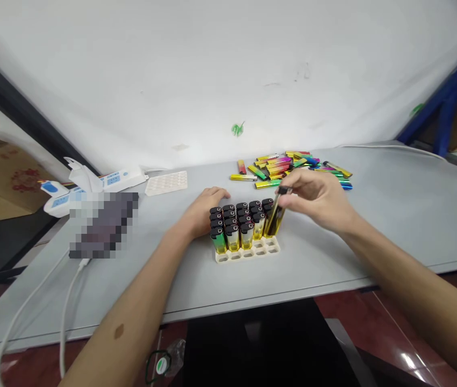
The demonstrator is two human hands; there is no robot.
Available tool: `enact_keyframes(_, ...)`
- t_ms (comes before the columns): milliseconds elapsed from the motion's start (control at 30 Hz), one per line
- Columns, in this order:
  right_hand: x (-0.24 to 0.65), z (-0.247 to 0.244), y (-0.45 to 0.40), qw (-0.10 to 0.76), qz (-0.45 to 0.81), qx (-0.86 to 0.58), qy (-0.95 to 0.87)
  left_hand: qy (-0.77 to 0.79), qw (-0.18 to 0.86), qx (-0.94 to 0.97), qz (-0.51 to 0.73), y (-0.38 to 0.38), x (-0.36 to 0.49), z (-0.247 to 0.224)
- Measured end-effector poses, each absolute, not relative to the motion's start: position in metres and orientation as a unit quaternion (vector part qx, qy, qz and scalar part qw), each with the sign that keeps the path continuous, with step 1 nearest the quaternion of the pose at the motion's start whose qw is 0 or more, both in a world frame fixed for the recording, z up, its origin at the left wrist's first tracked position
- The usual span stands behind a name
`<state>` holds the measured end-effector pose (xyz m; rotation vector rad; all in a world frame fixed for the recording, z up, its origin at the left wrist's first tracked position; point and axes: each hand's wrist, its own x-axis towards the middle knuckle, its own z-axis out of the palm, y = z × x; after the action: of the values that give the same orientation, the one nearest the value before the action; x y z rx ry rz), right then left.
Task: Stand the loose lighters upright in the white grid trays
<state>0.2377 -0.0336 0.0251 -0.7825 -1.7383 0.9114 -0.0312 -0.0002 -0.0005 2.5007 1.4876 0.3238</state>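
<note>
A cream tray with oval slots stands on the grey table, holding several upright lighters with black tops. Its front row of slots is bare. My right hand pinches the top of a yellow lighter, which leans slightly at the right end of the lighters, its lower end at the tray. My left hand rests on the table beside the left rear of the tray, partly hidden behind the lighters; its visible fingers reach out flat. Behind the tray lies a loose pile of shiny coloured lighters.
At the left are a white power strip with plugs, a pixelated dark device and white cables. A second cream tray lies near the wall. The table's front edge runs below my forearms.
</note>
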Motion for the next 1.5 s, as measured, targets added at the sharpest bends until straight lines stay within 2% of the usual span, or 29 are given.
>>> enact_keyframes(167,0.221,0.018,-0.045,0.459,0.183,-0.245,-0.834,0.503,0.111,0.85,0.109,0.002,-0.032,-0.001)
enact_keyframes(333,0.219,0.017,-0.045,0.46,0.107,-0.238,-0.849,0.499,0.115,0.85,0.12,0.005,-0.035,-0.005)
enact_keyframes(667,0.215,0.016,-0.048,0.447,0.14,-0.23,-0.853,0.507,0.122,0.844,0.124,0.005,-0.035,-0.005)
enact_keyframes(1500,0.213,0.016,-0.05,0.449,0.1,-0.22,-0.86,0.502,0.113,0.849,0.122,0.006,-0.039,-0.008)
